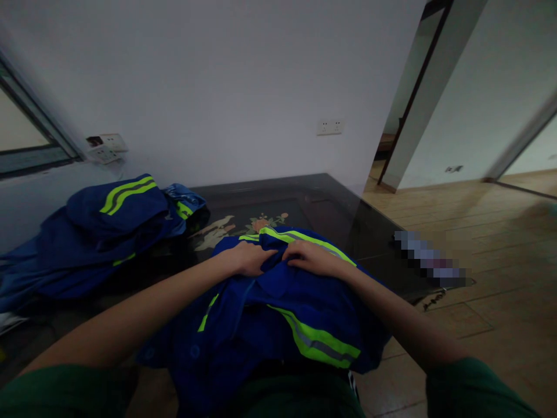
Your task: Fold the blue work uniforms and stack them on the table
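Note:
A blue work jacket (296, 293) with yellow-green and grey reflective bands lies spread and rumpled over the near part of the dark table, its lower part hanging toward my body. My left hand (252, 258) is closed on the cloth near the jacket's middle, its thumb and index finger pointing right. Close beside it, my right hand (314, 258) has its fingers bent and pinched into the same cloth, just below the upper reflective band. A small fold of fabric rises between the two hands. The fingertips are partly hidden in the cloth.
More blue clothing with reflective bands (108, 226) is heaped on the left. The dark glossy table (339, 203) has a flower and bird picture on it. A pixelated object (429, 258) lies at its right edge. Wall sockets (331, 127) sit behind; tiled floor extends right.

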A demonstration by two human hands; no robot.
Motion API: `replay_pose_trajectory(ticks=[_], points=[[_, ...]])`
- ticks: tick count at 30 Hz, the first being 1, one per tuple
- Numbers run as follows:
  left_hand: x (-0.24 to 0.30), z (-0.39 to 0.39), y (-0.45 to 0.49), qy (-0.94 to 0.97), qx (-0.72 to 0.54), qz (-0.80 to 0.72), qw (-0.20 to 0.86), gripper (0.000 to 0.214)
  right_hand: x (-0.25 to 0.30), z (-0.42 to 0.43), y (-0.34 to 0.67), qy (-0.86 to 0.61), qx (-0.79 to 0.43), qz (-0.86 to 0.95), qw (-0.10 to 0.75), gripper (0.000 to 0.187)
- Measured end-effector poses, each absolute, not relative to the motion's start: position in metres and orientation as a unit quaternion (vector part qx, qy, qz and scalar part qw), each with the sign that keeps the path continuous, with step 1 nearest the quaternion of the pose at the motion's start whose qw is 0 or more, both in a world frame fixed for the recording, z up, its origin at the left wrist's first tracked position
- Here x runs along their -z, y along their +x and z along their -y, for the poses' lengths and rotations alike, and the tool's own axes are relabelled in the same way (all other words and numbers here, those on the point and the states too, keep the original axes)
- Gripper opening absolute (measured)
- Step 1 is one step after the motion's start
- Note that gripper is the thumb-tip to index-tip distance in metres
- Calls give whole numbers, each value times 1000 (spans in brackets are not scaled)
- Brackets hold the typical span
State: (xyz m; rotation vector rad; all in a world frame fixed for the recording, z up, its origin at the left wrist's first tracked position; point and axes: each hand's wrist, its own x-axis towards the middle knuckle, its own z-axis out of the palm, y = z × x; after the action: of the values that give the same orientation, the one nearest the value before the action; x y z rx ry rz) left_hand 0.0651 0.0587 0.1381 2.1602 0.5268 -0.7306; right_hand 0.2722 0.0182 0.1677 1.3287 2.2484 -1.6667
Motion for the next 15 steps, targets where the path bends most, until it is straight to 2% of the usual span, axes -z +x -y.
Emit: replay_pose_trajectory(ticks=[3, 6, 11, 15], points=[[-135, -47, 64, 857, 257, -244, 374, 45, -173, -27, 268, 419, 555, -718, 4, 15], [-131, -38, 65, 860, 226, -284, 359, 32, -184, -31, 265, 399, 583, -708, 0, 22], [-130, -32, 66, 851, 211, -318, 361, 39, -206, -30, 259, 360, 619, -698, 21, 32], [-127, -27, 70, 851, 203, -315, 368, 25, -209, -27, 253, 362, 574, -734, 24, 27]])
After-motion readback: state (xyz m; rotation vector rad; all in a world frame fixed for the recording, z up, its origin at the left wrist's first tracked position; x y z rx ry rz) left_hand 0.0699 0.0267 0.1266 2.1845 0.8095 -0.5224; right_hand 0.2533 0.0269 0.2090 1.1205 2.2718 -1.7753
